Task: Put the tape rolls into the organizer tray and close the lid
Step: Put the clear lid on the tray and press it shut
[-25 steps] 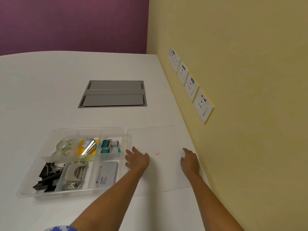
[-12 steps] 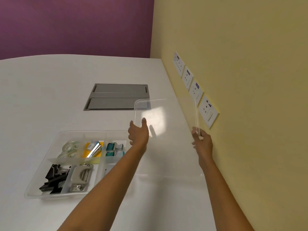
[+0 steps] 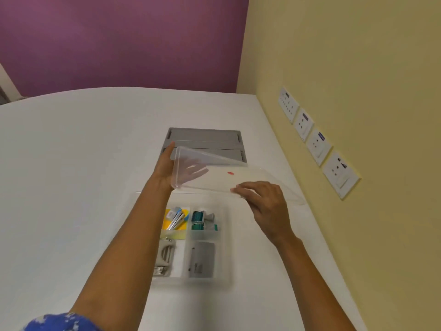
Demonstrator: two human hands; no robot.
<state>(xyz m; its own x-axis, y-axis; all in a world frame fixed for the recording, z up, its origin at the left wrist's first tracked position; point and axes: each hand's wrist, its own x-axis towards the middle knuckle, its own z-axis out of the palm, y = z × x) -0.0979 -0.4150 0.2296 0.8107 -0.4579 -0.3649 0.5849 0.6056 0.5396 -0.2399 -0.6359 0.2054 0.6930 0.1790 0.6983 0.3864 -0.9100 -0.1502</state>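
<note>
Both my hands hold the clear plastic lid point(image 3: 224, 174), which has a small red dot on it, tilted in the air above the far end of the organizer tray point(image 3: 225, 237). My left hand point(image 3: 167, 163) grips the lid's left edge, its fingers showing through the plastic. My right hand point(image 3: 265, 199) pinches the near edge. The clear tray lies on the white table below, with compartments showing a stapler on yellow notes, teal items, a grey card holder and a grey hole punch. My left forearm hides the tray's left side, so the tape rolls are out of sight.
A grey cable hatch point(image 3: 205, 142) is set into the table beyond the lid. The yellow wall at the right carries several white sockets point(image 3: 317, 145) and runs close to the table's right edge. A purple wall stands behind.
The lid lay flat on the table right of the tray a second ago. Both hands lifted it, then carried it left over the tray and tilted it flatter.
</note>
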